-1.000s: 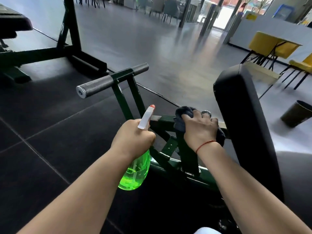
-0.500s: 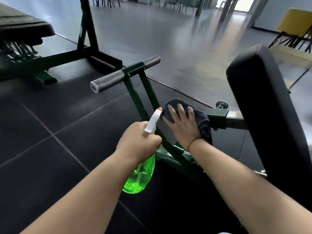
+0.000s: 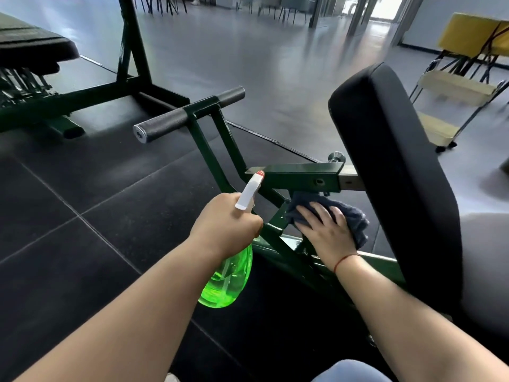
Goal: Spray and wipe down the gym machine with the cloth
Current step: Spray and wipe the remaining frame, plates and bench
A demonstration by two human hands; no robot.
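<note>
Lower now, the right hand (image 3: 326, 232) presses the dark-blue cloth (image 3: 355, 216) flat-fingered onto the green machine frame (image 3: 300, 177) under its crossbar, beside the black pad (image 3: 391, 166); the left hand (image 3: 225, 224) grips the translucent green spray bottle (image 3: 228, 279), with open floor (image 3: 96, 216) leftward.

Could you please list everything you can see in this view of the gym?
frame: one, dark green, centre
bar: one, black grip, atop the frame
pad: one, black, right of the frame
bottle: one, green with white head, in the left hand
cloth: one, dark blue-grey, on the frame under the right hand
bench: one, black, far left
chair: one, yellow, top right
cart: one, cream, behind the pad
left hand: grips the bottle
right hand: flat fingers press the cloth
</note>
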